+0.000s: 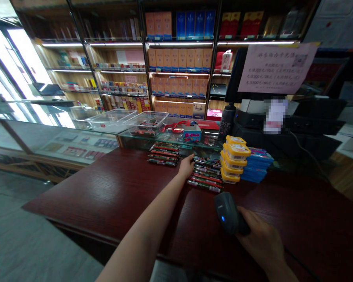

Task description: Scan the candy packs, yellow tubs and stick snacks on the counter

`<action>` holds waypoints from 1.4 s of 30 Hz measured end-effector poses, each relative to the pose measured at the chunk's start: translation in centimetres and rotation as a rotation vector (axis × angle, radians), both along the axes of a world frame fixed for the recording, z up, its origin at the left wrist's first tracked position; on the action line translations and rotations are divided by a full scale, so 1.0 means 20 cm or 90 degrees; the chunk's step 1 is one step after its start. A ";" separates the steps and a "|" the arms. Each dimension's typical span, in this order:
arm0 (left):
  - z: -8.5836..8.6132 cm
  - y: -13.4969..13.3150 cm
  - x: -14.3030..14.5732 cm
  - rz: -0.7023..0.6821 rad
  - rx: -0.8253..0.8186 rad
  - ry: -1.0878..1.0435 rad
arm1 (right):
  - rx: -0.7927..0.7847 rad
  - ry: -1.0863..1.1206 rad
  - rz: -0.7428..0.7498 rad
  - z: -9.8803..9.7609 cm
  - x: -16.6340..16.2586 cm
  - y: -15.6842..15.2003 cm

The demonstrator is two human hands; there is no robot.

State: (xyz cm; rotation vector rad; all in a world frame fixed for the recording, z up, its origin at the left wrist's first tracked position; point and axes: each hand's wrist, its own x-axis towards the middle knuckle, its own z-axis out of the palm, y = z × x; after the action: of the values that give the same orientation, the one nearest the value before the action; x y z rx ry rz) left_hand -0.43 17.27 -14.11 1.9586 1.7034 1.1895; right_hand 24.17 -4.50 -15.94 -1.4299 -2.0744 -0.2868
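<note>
Both hands work over the dark wooden counter (106, 188): the right hand (261, 235) is closed around the grip of a handheld barcode scanner (228, 211) with a blue light lit, while the left hand (186, 167) reaches out to the left end of a row of slim printed packs (205, 178). Its fingers look partly curled, but their tips are hidden, so I cannot tell whether it grips a pack or only touches the row. A second, smaller group of slim packs (164, 154) lies left of that hand. The step seems to be handling these packs with the scanner ready; a scan from here would call for a barcode turned toward the scanner's head. Right of the row stand stacked yellow-lidded tubs (234, 161), whose contents do not show, with blue packets (255, 168) piled just beside them. On the glass shelf behind, a clear plastic bin (153, 113) contains similar slim packs (148, 127); what its neighbouring clear bin (101, 125) holds is hard to tell. A small blue and pink carton (192, 135) stands nearby, its contents unclear.
</note>
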 end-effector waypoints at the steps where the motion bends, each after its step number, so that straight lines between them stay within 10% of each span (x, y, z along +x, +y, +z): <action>1: 0.00 -0.02 -0.02 -0.012 0.018 0.016 | 0.000 0.000 -0.001 0.00 0.00 0.00; 11: 0.07 -0.20 -0.60 0.267 0.108 0.220 | 0.008 -0.007 -0.007 -0.01 0.00 -0.01; 17: 0.09 -0.15 -0.81 0.200 0.053 0.348 | 0.016 -0.020 -0.007 -0.02 0.01 -0.01; 32: 0.19 -0.29 -0.69 0.328 0.020 0.377 | 0.026 -0.029 -0.019 -0.02 0.00 0.00; 42: 0.03 -0.59 -0.44 0.154 -0.006 0.152 | -0.016 -0.015 -0.036 0.02 -0.01 -0.02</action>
State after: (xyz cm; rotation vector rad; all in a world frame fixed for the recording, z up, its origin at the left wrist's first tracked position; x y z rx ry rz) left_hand -9.23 5.41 -13.45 2.0004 2.1133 1.0527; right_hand 23.89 -4.84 -15.57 -1.5082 -2.0652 -0.3024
